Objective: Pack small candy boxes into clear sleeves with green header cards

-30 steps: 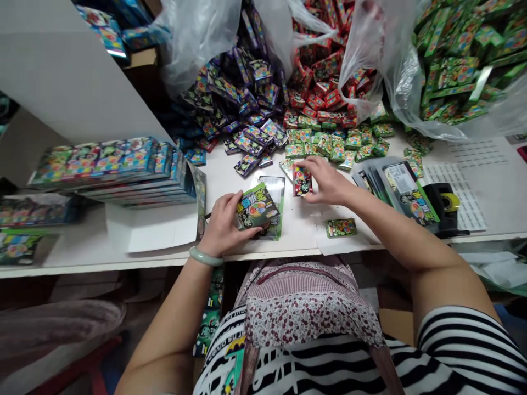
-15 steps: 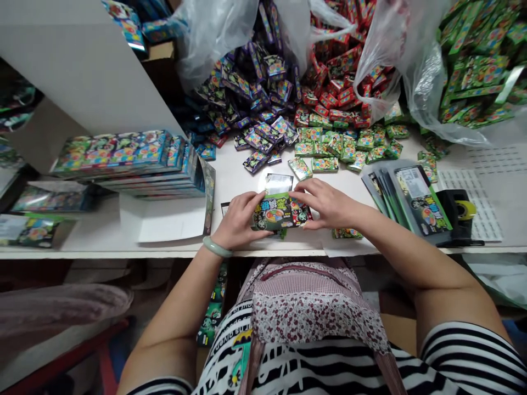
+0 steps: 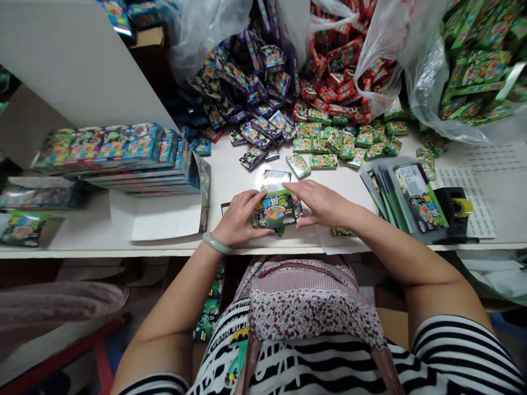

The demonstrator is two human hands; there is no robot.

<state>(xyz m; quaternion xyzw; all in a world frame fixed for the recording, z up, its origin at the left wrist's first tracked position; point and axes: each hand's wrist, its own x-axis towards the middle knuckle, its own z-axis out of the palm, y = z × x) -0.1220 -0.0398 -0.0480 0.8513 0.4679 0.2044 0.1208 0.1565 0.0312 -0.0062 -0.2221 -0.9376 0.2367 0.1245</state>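
Note:
A black and green printed plastic bag [image 3: 275, 208] lies flat between my hands near the table's front edge. My left hand [image 3: 239, 216] grips its left side, thumb below and fingers along the top. At the bag's right end, my right hand [image 3: 319, 204] closes around a small candy box, of which only a sliver of red shows; the rest is hidden by the bag and fingers. A clear flap with a white label [image 3: 276, 178] sticks up beyond the bag. Loose green candy boxes [image 3: 323, 161] lie just past my fingers.
Purple boxes [image 3: 263, 129] and red boxes [image 3: 337, 90] are heaped at the back beside clear plastic sacks [image 3: 426, 77]. Stacked multicoloured packs [image 3: 111, 145] stand in an open carton [image 3: 160, 222] on the left. Flat printed bags [image 3: 420, 197] and a tape dispenser [image 3: 455, 211] sit on the right.
My right hand has moved slightly left against the bag. The red box that showed at the bag's right end is now mostly covered. The view has shifted slightly.

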